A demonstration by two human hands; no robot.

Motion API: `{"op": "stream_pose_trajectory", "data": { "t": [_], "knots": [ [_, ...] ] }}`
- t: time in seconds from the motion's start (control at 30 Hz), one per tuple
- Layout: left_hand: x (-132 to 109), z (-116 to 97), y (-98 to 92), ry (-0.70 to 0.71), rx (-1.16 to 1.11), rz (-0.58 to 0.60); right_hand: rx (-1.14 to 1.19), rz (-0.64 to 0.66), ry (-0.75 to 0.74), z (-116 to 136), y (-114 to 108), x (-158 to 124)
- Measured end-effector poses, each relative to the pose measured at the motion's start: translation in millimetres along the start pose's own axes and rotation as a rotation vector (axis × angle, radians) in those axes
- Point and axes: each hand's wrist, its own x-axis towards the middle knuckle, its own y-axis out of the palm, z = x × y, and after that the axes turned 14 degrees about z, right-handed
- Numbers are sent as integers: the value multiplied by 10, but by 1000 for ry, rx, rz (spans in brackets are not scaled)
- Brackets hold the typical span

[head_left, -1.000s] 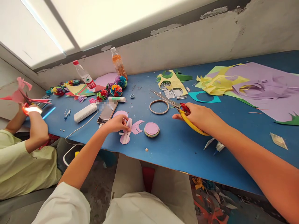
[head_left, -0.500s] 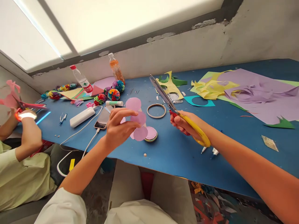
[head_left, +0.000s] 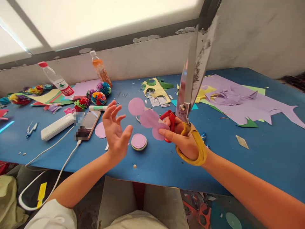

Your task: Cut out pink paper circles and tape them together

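Note:
My right hand [head_left: 183, 140] grips large scissors [head_left: 192, 82] with yellow and red handles, blades pointing up and closed. The same hand pinches a strip of joined pink paper circles [head_left: 147, 117] with its fingertips. My left hand [head_left: 115, 132] hovers open just left of the circles, fingers spread, holding nothing. Below them on the blue table [head_left: 238, 165] lies a small stack of paper discs [head_left: 138, 141], and a single pink disc [head_left: 100, 129] lies beside the phone.
A phone [head_left: 88, 122] on a white cable, a white power bank [head_left: 56, 126], a glue stick [head_left: 97, 108], two bottles [head_left: 100, 68], colourful paper pompoms [head_left: 98, 98] and paper offcuts in purple [head_left: 247, 105] and yellow [head_left: 156, 89] lie on the table. A grey wall runs behind.
The pink circles passed from my left hand to my right hand's fingertips. My left hand opened. The scissors swung upright, and the view turned right, so the neighbouring person left the frame.

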Motion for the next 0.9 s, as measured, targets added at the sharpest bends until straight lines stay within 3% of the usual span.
{"op": "stream_pose_trajectory", "data": {
  "t": [0.1, 0.17, 0.53, 0.77, 0.9],
  "knots": [
    [-18, -49, 36, -490, -371, 236, -23, -64, -37, -20, -6, 1],
    [-5, -97, 56, -603, -437, 301, -38, -63, -28, -54, 4, -2],
    [35, -135, 83, -618, -524, 255, -111, -17, 90, -128, 91, 23],
    [164, -52, -73, -477, -560, -7, -106, 92, 131, -174, -88, 31],
    [220, -63, -144, -397, -500, -81, -147, 62, 179, -139, -72, 65]
  ]
}}
